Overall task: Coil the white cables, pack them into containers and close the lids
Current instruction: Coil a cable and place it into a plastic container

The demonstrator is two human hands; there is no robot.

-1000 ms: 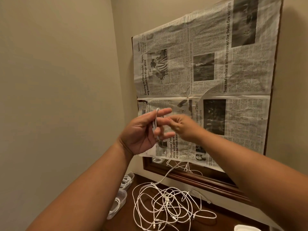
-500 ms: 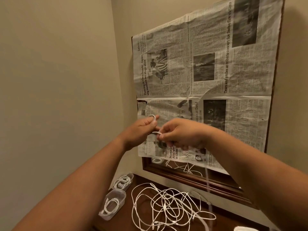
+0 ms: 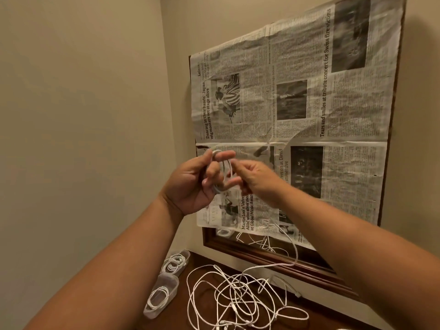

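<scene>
A small coil of white cable (image 3: pixel 222 171) is wound around the fingers of my left hand (image 3: pixel 198 184), which I hold up in front of the newspaper. My right hand (image 3: pixel 256 178) pinches the same cable just right of the coil. The cable's loose end drops from my right hand, motion-blurred, down to a tangled pile of white cables (image 3: pixel 238 298) on the dark wooden table. Two clear plastic containers stand at the table's left: the nearer container (image 3: pixel 162 296) and the farther container (image 3: pixel 176 262), each with a coiled white cable inside and no lid on.
A newspaper (image 3: pixel 297 115) covers most of a dark-framed mirror (image 3: pixel 273 256) leaning on the wall behind the table. A beige wall closes in on the left. The bare strip of mirror reflects some cables.
My left hand has opened its fingers wider with more loops around them. My right hand moved up and to the right, winding the cable on. The view tilted slightly down.
</scene>
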